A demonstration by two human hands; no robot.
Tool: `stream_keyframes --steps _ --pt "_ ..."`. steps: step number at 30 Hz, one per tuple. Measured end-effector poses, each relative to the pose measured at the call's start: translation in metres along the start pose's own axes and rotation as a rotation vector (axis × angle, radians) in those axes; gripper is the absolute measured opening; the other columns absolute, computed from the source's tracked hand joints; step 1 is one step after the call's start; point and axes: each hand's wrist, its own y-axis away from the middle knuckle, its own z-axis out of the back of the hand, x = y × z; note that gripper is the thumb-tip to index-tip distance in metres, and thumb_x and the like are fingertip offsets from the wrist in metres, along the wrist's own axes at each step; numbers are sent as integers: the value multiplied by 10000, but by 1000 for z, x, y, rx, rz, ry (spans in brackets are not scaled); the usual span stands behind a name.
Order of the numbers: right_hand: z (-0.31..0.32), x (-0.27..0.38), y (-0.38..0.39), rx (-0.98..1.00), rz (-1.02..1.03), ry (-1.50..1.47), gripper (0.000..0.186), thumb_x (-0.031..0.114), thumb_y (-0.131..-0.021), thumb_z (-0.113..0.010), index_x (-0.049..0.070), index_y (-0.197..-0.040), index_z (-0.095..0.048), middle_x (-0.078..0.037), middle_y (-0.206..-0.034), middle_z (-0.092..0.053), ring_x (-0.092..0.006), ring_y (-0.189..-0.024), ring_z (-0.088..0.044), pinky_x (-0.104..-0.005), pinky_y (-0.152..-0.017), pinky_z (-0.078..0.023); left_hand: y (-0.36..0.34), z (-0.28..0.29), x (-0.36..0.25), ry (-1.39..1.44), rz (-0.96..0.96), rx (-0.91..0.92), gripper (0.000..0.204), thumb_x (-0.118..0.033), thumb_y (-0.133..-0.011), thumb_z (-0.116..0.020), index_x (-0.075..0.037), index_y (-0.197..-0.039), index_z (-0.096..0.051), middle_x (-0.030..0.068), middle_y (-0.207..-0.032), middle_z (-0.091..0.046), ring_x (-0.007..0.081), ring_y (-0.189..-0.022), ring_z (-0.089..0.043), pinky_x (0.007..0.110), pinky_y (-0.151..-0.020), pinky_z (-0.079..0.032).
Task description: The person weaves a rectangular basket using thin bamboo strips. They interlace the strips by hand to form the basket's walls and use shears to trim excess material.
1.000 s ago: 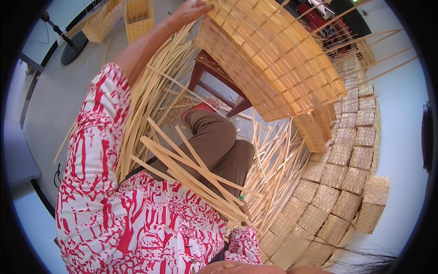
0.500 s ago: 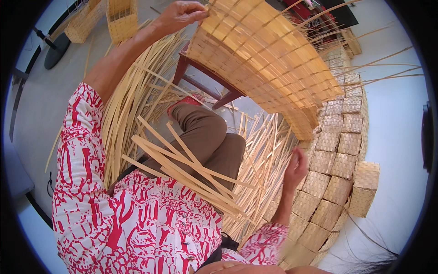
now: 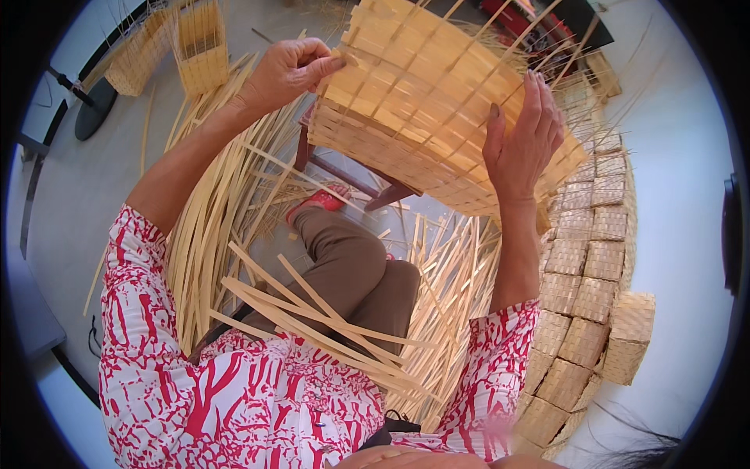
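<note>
A half-woven bamboo basket (image 3: 422, 86) rests on a dark red wooden stool (image 3: 375, 191), with loose strip ends sticking out at its top and right. At its left edge, my left hand (image 3: 291, 74) is closed, thumb and fingertips pinching the rim. My right hand (image 3: 525, 139) is up against the basket's right part, fingers stretched and thumb apart. Whether its fingertips press on the weave or on a thin strip, I cannot tell. Several flat bamboo strips (image 3: 328, 313) lie across my lap.
Long strips (image 3: 207, 211) are heaped on the floor left of my legs, with more strips (image 3: 449, 289) on the right. Rows of finished woven boxes (image 3: 566, 297) line the right wall. Two open baskets (image 3: 201, 47) stand at the far left, near a black stand base (image 3: 95, 109).
My right hand has risen from low on the right to the basket's right part. The basket has tilted and shifted slightly, and my left hand has come a little lower, still at its left edge.
</note>
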Motion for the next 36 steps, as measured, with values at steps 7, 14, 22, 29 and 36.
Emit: stream_keyframes --steps 7,14,22,29,36 --pt "-56 -22 18 158 -96 -47 445 388 -970 -496 256 -1391 -554 -48 -1400 -569 -402 -1315 -465 -617 -1099 -225 0 6 -25 -48 234 71 312 -356 -940 -698 -46 -953 -661 -49 -703 -585 3 -572 -526 164 -500 -445" --pt "-60 -21 20 443 -235 -236 423 362 -955 -483 188 -1330 -570 -59 -1295 -588 -274 -1187 -536 -480 -1025 -338 -7 7 -34 -37 439 113 302 -370 -900 -712 -75 -946 -665 -30 -661 -615 11 -465 -538 145 -406 -381" --pt "-47 -9 29 393 -238 -187 455 343 -946 -477 161 -1357 -550 -92 -1336 -558 -308 -1257 -473 -532 -1093 -276 5 3 -41 95 422 142 256 -283 -949 -683 -33 -964 -632 -18 -653 -596 26 -511 -540 169 -443 -428" --pt "-24 -11 14 112 -184 -60 518 299 -903 -588 163 -1399 -525 -98 -1414 -522 -376 -1327 -420 -550 -1105 -265 -1 -12 -26 102 261 6 253 -250 -931 -713 -16 -1008 -658 -11 -778 -629 46 -683 -550 229 -607 -468" --pt "19 -12 11 -26 -185 -253 510 157 -851 -666 88 -1344 -554 -124 -1392 -528 -339 -1292 -474 -465 -1111 -322 -1 2 11 13 80 33 159 -61 -885 -727 -9 -1022 -666 -22 -815 -659 39 -736 -575 209 -660 -472"
